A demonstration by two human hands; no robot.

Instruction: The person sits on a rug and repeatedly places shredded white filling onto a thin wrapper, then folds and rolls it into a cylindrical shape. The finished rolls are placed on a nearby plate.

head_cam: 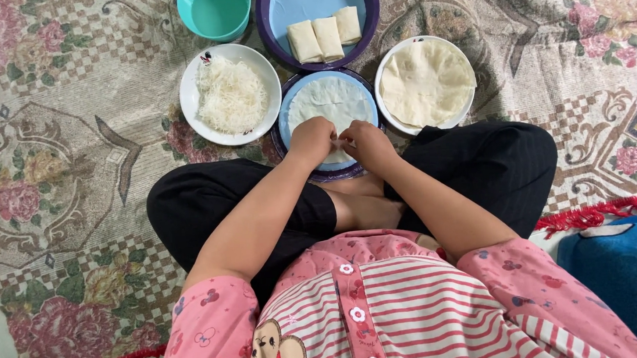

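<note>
A pink top (385, 307) with short sleeves is worn. Its middle part is marked with red and white stripes, and a pink strip with small white flower-shaped buttons (356, 314) is set down the front. The sleeves (209, 326) are printed with small dark red shapes. A cartoon bear (274, 355) is seen on the chest. Black trousers (494, 164) with thin stripes are worn on the legs. The forearms and both hands are left bare.

Both hands, left (312, 141) and right (366, 143), close together, fingers curled downward.
</note>
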